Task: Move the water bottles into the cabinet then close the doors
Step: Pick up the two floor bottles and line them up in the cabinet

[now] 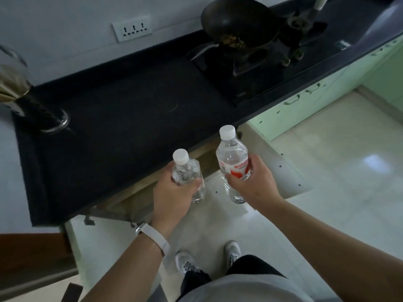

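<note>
Two clear plastic water bottles, each with a white ribbed screw cap, are held roughly upright above the pale floor, just in front of the counter's edge. The plain bottle [188, 171] looks smooth, with no label that I can see. The left hand [173, 198] grips it from the seven o'clock side, fingers curled round its shoulder and body. At its three o'clock, near but apart, is the labelled bottle [231, 159], ridged near the neck, with a red-and-white wrap round its middle. The right hand [256, 183] grasps it from the four o'clock side, thumb on the label and fingers wrapped behind. Both bare forearms reach forward from six o'clock, and the left wrist wears a white wristband [153, 235].

Beyond the bottles the cabinet [139, 192] stands open beneath the worktop, its raw wooden frame showing. One flat pale door [281, 168] swings out towards three o'clock, the other door [87, 245] towards eight o'clock. Neither bottle is inside.

The worktop [109, 118] is matt, speckled black. At one o'clock a glossy black hob [239, 83] carries a round dark wok [235, 22] with food in its bottom. A white socket plate [132, 28] sits on the wall at eleven o'clock. Mint-green cupboard fronts [305, 101] run along at two o'clock above shiny cream floor tiles [338, 171].
</note>
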Demonstrator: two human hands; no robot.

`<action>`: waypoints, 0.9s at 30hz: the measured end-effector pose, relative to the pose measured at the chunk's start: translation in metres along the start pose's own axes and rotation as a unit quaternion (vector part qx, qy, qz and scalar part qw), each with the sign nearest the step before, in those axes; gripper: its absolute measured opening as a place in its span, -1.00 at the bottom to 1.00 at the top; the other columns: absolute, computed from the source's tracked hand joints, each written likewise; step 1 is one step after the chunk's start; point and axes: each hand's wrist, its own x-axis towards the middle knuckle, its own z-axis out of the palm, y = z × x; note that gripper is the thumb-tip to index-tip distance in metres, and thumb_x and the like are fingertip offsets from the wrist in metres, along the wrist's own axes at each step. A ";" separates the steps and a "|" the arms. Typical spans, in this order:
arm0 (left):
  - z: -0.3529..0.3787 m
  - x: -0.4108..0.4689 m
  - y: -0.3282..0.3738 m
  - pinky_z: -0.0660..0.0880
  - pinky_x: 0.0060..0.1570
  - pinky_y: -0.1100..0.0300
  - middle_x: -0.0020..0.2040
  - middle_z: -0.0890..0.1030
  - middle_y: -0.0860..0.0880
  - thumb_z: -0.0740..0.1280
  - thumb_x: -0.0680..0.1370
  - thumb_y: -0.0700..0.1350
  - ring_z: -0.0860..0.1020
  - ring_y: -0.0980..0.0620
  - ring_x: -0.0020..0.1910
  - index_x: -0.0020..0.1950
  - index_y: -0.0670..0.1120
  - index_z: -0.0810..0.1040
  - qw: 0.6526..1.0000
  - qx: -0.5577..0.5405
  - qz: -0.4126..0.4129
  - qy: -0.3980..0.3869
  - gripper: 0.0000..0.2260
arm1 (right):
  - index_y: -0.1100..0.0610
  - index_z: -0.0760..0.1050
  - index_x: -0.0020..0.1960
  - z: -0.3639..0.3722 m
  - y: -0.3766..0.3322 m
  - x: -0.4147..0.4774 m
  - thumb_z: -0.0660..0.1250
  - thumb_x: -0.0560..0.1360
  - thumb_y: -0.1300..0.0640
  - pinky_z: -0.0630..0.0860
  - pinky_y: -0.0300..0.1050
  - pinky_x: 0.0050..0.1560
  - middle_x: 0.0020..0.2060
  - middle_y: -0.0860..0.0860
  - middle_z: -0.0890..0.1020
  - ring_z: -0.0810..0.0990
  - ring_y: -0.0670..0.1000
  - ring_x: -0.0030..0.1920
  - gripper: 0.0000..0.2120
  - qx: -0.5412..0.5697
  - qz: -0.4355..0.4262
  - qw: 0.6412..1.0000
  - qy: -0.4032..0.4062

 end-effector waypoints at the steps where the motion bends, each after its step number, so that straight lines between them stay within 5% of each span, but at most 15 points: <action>1: 0.008 -0.001 0.002 0.61 0.09 0.03 0.03 0.68 0.16 0.57 0.38 0.00 0.64 0.19 -0.01 0.22 0.13 0.57 1.000 -0.001 -0.005 0.001 -0.56 | -0.11 0.35 0.13 -0.005 0.006 0.003 0.54 0.36 -0.08 0.39 -0.35 -0.22 -0.05 -0.18 0.56 0.56 -0.18 -0.11 -0.53 0.003 0.002 1.000 0.001; 9: 0.061 0.004 0.015 0.61 0.12 -0.01 0.05 0.68 0.15 0.57 0.36 0.02 0.65 0.16 0.02 0.22 0.14 0.57 0.999 0.020 -0.034 0.028 -0.55 | -0.11 0.37 0.10 -0.033 0.051 0.041 0.54 0.34 -0.10 0.54 -0.17 -0.12 -0.06 -0.15 0.59 0.58 -0.14 -0.11 -0.54 0.025 0.006 0.999 -0.019; 15: 0.089 0.019 0.014 0.55 0.07 0.16 0.02 0.66 0.18 0.58 0.40 -0.03 0.62 0.22 0.01 0.19 0.11 0.55 0.998 0.038 -0.031 0.034 -0.59 | -0.05 0.41 0.08 -0.034 0.070 0.070 0.54 0.35 -0.06 0.44 -0.28 -0.23 -0.10 -0.13 0.59 0.57 -0.17 -0.13 -0.58 0.029 0.009 0.999 -0.023; 21: 0.108 0.041 -0.007 0.41 -0.20 0.48 -0.03 0.65 0.22 0.58 0.41 -0.02 0.59 0.35 -0.07 0.17 0.14 0.55 0.997 0.070 -0.033 -0.012 -0.62 | -0.04 0.42 0.07 -0.020 0.090 0.095 0.53 0.34 -0.03 0.46 -0.25 -0.22 -0.11 -0.14 0.58 0.56 -0.17 -0.13 -0.59 0.028 0.028 0.999 -0.005; 27: 0.129 0.064 -0.047 0.44 -0.19 0.53 -0.05 0.62 0.33 0.59 0.42 -0.05 0.58 0.37 -0.07 0.06 0.22 0.51 0.994 0.104 0.011 -0.029 -0.64 | -0.08 0.39 0.10 0.011 0.126 0.115 0.53 0.34 0.00 0.48 -0.25 -0.16 -0.05 -0.12 0.57 0.56 -0.16 -0.09 -0.57 0.044 0.036 0.998 0.000</action>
